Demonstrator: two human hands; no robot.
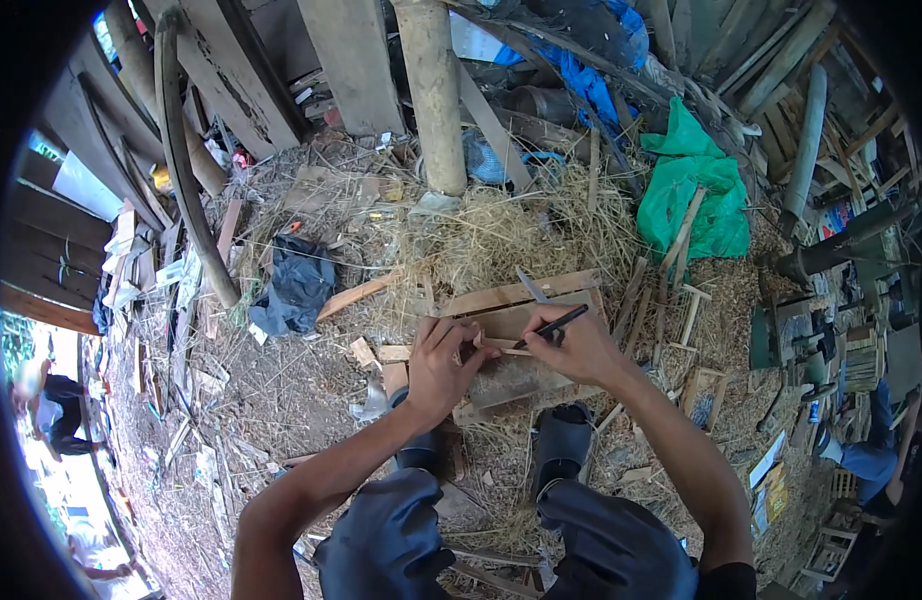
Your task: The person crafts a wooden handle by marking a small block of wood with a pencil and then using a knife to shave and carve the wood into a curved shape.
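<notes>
My left hand (446,365) grips a small light wood piece (479,337) over a low arrangement of wooden boards (511,385). My right hand (571,345) is closed around a black pen (561,322), its tip down at a thin pale wood strip beside my left fingers. A flat grey blade-like item (531,285) points up and left from just beyond my right hand; I cannot tell whether that hand also touches it. My two dark boots (561,440) stand on either side below the boards.
Dry straw (511,230), scraps and sticks cover the ground. A green plastic sheet (696,205) lies at right, a dark bag (286,285) at left. A wooden post (429,110) stands ahead, leaning planks around. Other people (56,410) are at the far left and right edges (861,460).
</notes>
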